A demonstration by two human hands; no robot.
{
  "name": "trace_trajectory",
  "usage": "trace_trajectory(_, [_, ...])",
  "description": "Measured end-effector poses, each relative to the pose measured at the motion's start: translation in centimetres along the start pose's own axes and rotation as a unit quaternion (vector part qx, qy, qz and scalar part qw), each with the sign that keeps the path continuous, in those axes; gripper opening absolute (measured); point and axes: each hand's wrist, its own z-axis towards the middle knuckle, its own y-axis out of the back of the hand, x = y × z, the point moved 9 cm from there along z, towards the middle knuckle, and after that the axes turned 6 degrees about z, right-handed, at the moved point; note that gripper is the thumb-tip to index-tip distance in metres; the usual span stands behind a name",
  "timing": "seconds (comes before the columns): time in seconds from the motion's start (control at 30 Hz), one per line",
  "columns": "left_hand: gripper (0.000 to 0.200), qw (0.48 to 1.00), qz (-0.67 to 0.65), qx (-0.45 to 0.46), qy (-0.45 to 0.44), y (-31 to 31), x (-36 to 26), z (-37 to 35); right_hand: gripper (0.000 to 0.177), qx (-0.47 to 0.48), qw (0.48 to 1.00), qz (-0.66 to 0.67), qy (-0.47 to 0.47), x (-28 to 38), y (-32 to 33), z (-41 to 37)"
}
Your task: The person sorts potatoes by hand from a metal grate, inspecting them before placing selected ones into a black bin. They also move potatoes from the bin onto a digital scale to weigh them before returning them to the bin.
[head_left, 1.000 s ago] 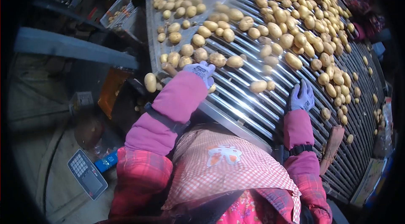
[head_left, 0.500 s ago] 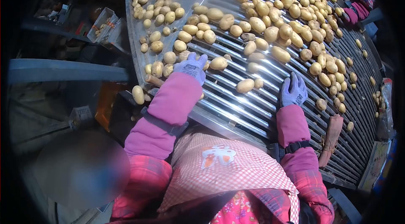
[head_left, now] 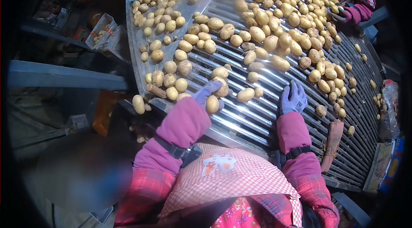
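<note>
My left hand, in a lavender glove, is at the near left of the metal roller rack. Its fingers are curled round a potato, and another potato touches the fingertips. To the right, my right hand lies on the bars with its fingers spread and nothing in it. Two potatoes rest on the bars between my hands. Many potatoes cover the far part of the rack.
A smooth metal side plate with potatoes borders the rack at left. A wooden stick lies on it. Another person's gloved hand is at the far right. A reddish wrapped bundle lies near my right sleeve.
My left hand has moved right and nearer to my body, and its fingers have closed round a potato. My right hand has stayed on the bars.
</note>
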Motion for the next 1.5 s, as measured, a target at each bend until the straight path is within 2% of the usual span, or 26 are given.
trace_trajectory(0.03, [0.045,0.972,-0.202,-0.01,0.117,-0.8,2.1,-0.3,0.037,-0.004,1.0,-0.002,0.003,0.0,-0.1,-0.1])
trace_trajectory(0.07, [0.046,0.945,-0.286,0.031,0.159,-1.3,3.1,0.7,0.037,-0.009,1.0,-0.006,0.006,0.0,0.0,-0.1])
trace_trajectory(0.2, [0.046,0.951,-0.288,0.052,0.095,-0.4,1.5,2.0,0.037,0.007,1.0,-0.015,0.011,0.1,0.0,0.1])
trace_trajectory(0.27, [0.047,0.95,-0.293,0.033,0.099,0.1,1.7,2.2,0.039,0.006,0.991,0.066,0.113,2.9,1.0,0.6])
trace_trajectory(0.33, [0.043,0.95,-0.298,0.019,0.089,-0.2,0.8,2.1,0.038,0.13,0.964,0.178,0.149,7.5,0.7,1.2])
trace_trajectory(0.4, [0.046,0.957,-0.278,0.015,0.077,0.2,0.6,2.3,0.042,0.263,0.926,0.265,0.05,12.5,-0.4,1.5])
trace_trajectory(0.47, [0.047,0.95,-0.3,0.037,0.077,0.2,0.5,2.5,0.049,0.201,0.958,0.125,0.16,15.3,-2.0,1.2])
trace_trajectory(0.5, [0.047,0.941,-0.328,0.044,0.078,0.3,0.5,2.4,0.051,0.162,0.962,0.173,0.133,15.1,-3.2,1.2])
trace_trajectory(0.53, [0.047,0.931,-0.354,0.054,0.077,0.2,0.5,2.6,0.043,0.225,0.955,0.172,0.087,15.9,-3.5,1.8])
trace_trajectory(0.57, [0.046,0.932,-0.345,0.09,0.063,0.0,-0.5,2.4,0.039,0.217,0.958,0.15,0.115,16.3,-4.0,2.0])
trace_trajectory(0.6, [0.048,0.923,-0.377,0.042,0.067,0.1,-0.4,1.9,0.035,0.205,0.96,0.127,0.14,16.5,-4.3,1.9])
trace_trajectory(0.67, [0.062,0.928,-0.365,0.044,0.057,1.7,1.4,3.6,0.025,0.181,0.964,0.12,0.156,16.7,-4.1,1.9])
trace_trajectory(0.73, [0.073,0.867,-0.494,0.041,0.046,1.2,0.8,3.1,0.023,0.188,0.951,0.167,0.18,16.4,-4.3,1.8])
trace_trajectory(0.8, [0.062,0.844,-0.53,0.079,-0.022,1.0,-1.4,2.4,0.023,0.279,0.937,0.137,0.158,17.2,-4.5,1.8])
trace_trajectory(0.87, [0.063,0.821,-0.554,0.135,-0.008,0.6,-1.1,2.7,0.021,0.306,0.928,0.101,0.185,18.6,-3.6,1.8])
trace_trajectory(0.9, [0.063,0.812,-0.573,0.107,0.023,0.8,-0.1,2.8,0.023,0.324,0.926,0.073,0.179,18.3,-5.0,1.8])
trace_trajectory(1.07, [0.067,0.883,-0.456,0.095,-0.061,0.8,-1.0,2.0,0.03,0.363,0.917,0.045,0.157,18.2,-5.4,1.9])
trace_trajectory(1.1, [0.065,0.903,-0.412,0.075,-0.096,1.1,-1.9,1.7,0.031,0.358,0.914,0.076,0.175,18.1,-4.8,1.9])
trace_trajectory(1.13, [0.062,0.826,-0.535,0.176,-0.011,-0.1,-2.0,1.2,0.033,0.354,0.909,0.106,0.193,18.4,-4.1,2.0])
trace_trajectory(1.2, [0.06,0.837,-0.521,0.169,-0.016,-0.1,-1.6,1.6,0.035,0.353,0.91,0.111,0.188,18.3,-3.4,2.0])
trace_trajectory(1.27, [0.061,0.851,-0.5,0.157,-0.017,-0.4,-1.6,1.7,0.035,0.398,0.896,0.182,0.08,17.7,-2.1,2.2])
trace_trajectory(1.3, [0.063,0.865,-0.48,0.145,-0.018,-0.2,-1.6,1.6,0.033,0.367,0.872,0.325,-0.014,15.3,-4.7,2.3])
trace_trajectory(1.33, [0.063,0.865,-0.48,0.144,-0.019,-0.1,-1.9,1.5,0.034,0.311,0.807,0.491,-0.105,12.5,-6.8,2.5])
trace_trajectory(1.4, [0.068,0.893,-0.419,0.164,-0.006,-0.8,-2.0,0.8,0.032,0.222,0.813,0.525,-0.118,11.1,-3.8,4.3])
trace_trajectory(1.47, [0.072,0.891,-0.409,0.195,-0.009,-1.1,-2.0,1.0,0.034,0.208,0.818,0.524,-0.111,11.2,-3.1,4.7])
trace_trajectory(1.5, [0.073,0.878,-0.428,0.213,-0.01,-1.2,-2.2,1.0,0.037,0.215,0.811,0.542,-0.058,13.0,-3.0,4.3])
